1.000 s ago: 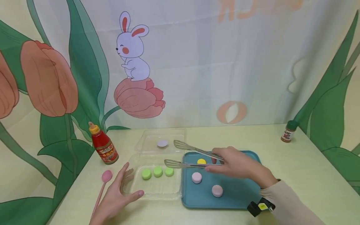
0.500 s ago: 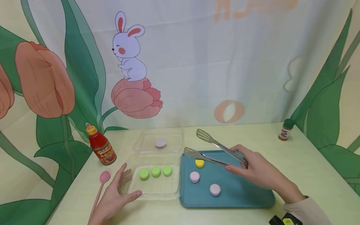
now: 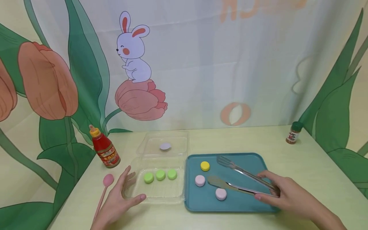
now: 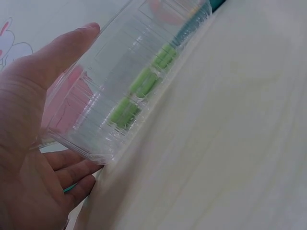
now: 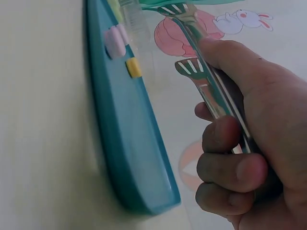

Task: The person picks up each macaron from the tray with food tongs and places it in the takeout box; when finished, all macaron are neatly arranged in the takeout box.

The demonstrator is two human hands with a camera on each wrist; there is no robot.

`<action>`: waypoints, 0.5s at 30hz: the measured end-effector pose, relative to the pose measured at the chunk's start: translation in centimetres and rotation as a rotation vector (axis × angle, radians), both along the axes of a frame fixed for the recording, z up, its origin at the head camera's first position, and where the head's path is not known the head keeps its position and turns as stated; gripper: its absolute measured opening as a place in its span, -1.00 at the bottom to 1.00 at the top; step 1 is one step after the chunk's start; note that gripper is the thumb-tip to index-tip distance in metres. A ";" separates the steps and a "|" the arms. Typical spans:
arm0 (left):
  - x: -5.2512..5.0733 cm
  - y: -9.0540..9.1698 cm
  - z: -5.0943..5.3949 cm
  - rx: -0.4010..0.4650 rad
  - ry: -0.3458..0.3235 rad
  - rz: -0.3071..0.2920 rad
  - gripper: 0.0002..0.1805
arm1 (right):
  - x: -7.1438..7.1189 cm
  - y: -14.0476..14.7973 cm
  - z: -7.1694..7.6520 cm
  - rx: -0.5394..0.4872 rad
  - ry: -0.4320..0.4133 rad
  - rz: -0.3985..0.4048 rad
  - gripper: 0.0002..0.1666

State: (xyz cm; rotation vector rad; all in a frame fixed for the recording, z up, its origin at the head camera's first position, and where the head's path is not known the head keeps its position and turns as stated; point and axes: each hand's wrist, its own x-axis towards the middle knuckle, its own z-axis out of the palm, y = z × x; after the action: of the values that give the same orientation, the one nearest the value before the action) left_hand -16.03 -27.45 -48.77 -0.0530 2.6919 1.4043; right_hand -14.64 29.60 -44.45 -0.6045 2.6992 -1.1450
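Right hand (image 3: 284, 193) gripped shiny metal tongs (image 3: 250, 175), heads slotted, arms spread, over the teal tray (image 3: 247, 202) with one yellow macaron (image 3: 205, 166) and two pink macarons (image 3: 200, 180). Left hand (image 3: 118, 198), thumb and fingers wide, lay at the clear plastic container (image 3: 161, 194) holding three green macarons (image 3: 160, 174). Red sauce bottle (image 3: 107, 153) and green-capped jar (image 3: 293, 134) bore labels, characters too small to read.

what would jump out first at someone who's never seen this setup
Probably the cartoon rabbit on the backdrop, sitting on a pink flower left of centre in the head view. Then the tongs in the right grip, spread over the teal tray, and three green macarons in a row in the clear box left of the tray.
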 end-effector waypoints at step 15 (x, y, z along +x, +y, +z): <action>0.0 0.0 0.1 -0.001 0.009 -0.001 0.43 | 1.2 1.7 -1.7 0.112 -0.143 0.107 -0.53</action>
State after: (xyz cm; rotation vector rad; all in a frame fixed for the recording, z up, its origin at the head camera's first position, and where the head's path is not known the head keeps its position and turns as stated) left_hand -16.05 -27.44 -48.72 -0.0454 2.6992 1.4057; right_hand -13.45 31.25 -46.18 -0.6164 2.5563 -0.9655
